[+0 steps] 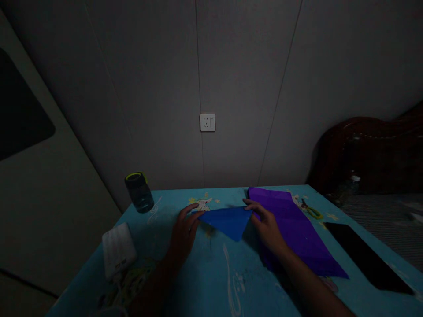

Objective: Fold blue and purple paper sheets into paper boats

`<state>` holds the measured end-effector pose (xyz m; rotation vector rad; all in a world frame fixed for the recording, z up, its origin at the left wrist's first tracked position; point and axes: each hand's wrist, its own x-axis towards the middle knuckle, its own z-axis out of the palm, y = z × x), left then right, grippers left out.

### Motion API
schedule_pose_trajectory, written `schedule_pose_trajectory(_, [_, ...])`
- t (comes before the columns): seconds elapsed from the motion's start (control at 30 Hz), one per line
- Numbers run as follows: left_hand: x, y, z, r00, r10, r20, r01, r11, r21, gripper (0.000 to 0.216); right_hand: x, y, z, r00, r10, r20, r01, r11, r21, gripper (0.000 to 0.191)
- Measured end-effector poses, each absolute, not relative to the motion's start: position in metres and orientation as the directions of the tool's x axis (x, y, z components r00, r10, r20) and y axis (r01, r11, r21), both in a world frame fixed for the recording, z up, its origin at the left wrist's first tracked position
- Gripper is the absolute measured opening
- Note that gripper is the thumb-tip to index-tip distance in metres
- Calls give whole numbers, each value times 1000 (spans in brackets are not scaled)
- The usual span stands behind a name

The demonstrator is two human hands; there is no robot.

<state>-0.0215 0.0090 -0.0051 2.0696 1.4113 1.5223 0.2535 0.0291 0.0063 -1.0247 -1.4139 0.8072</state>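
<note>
A blue sheet of paper (228,220), folded into a triangle, is held above the table between my two hands. My left hand (185,226) pinches its left corner between thumb and fingers. At the opposite corner my right hand (266,222) grips the paper the same way. The long edge runs between the hands, and one point hangs down toward me. Under and beside my right forearm lies a large purple sheet (297,229), partly hidden by the arm.
A dark bottle (140,196) stands at the table's back left. Nearer lies a white power bank (119,251) with a cable. On the right are yellow-green handled scissors (312,210) and a black flat panel (366,255). The table (214,281) has a blue patterned cover.
</note>
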Motion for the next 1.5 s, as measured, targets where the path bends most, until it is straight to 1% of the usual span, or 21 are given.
schedule_pose_trajectory(0.07, [-22,9,-10,-20,760,650,598,-512,617,29,253,30,4,54,915,399,137,390,-911,12])
schedule_pose_trajectory(0.13, [-21,9,-13,-60,750,659,591,-505,629,28,253,31,2,73,918,390,124,380,-917,11])
schedule_pose_trajectory(0.27, [-17,10,-14,-170,766,620,491,-480,727,26,250,31,-1,73,951,300,58,296,-953,14])
schedule_pose_trajectory(0.37, [-16,11,-13,-254,814,522,381,-412,828,28,247,29,1,47,975,219,23,218,-976,20])
schedule_pose_trajectory(0.43, [-16,12,-13,-270,865,422,297,-342,891,35,244,27,3,46,977,208,7,208,-978,24])
schedule_pose_trajectory(0.53, [-15,14,-15,-219,945,241,134,-216,967,47,244,27,4,47,978,204,-9,205,-979,31])
schedule_pose_trajectory(0.6, [-14,14,-16,-176,964,198,57,-190,980,51,246,28,3,35,980,197,-11,198,-980,35])
schedule_pose_trajectory(0.77, [-10,12,-14,-158,958,238,78,-228,970,49,252,31,-2,-17,981,191,-15,191,-982,35])
schedule_pose_trajectory(0.93, [-12,10,-10,-180,950,255,90,-243,966,44,252,27,2,-11,979,202,54,203,-978,33])
schedule_pose_trajectory(1.1, [-11,9,-7,-183,944,274,31,-273,961,38,250,24,9,-6,976,218,59,218,-974,32])
schedule_pose_trajectory(1.23, [-10,7,-4,-169,949,267,16,-268,963,33,249,23,11,21,974,227,65,225,-972,30])
schedule_pose_trajectory(1.3, [-11,7,-4,-187,939,289,58,-283,957,30,250,23,13,24,972,235,78,232,-970,28])
schedule_pose_trajectory(1.43, [-13,8,-5,-251,871,423,269,-357,894,24,250,22,15,43,962,269,138,261,-956,30])
schedule_pose_trajectory(1.5, [-13,8,-5,-239,873,426,292,-354,888,24,251,23,15,46,959,281,164,270,-949,32])
